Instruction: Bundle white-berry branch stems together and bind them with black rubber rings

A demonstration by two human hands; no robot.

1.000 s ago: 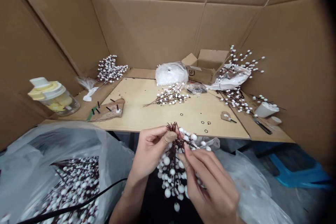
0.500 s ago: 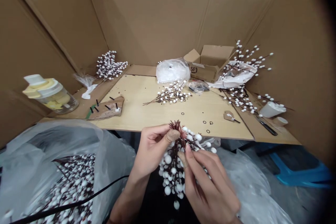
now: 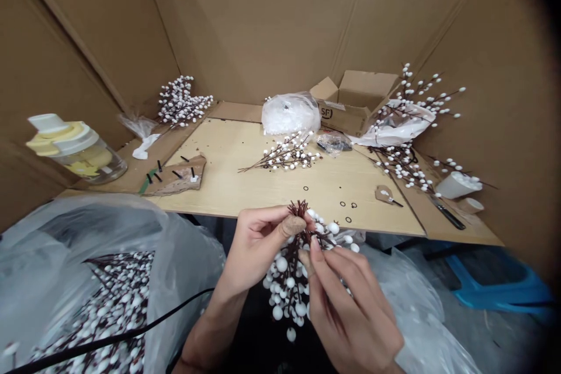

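Observation:
A bunch of white berry stems (image 3: 284, 286) hangs upside down in front of me, its brown stem ends pointing up. My left hand (image 3: 258, 245) pinches the gathered stems near their tips, with a tan covering on the thumb. Just below, my right hand (image 3: 350, 298) closes thumb and fingertips around the same stems, and its thumb also wears a tan covering. Part of the berries is hidden behind the right hand. On the table beyond lies a small berry branch (image 3: 284, 155).
An open plastic bag (image 3: 175, 251) of berry stems stands at lower left, crossed by a black cable (image 3: 166, 322). Along the table (image 3: 228, 193) are a plastic jar (image 3: 83, 155), a cardboard piece with black sticks (image 3: 188, 181), small black rings, an open carton (image 3: 344, 117) and a knife (image 3: 449, 215).
Both hands keep their grip on the stems and have barely moved. The stem ends sit slightly further right in view, and the camera has shifted a little.

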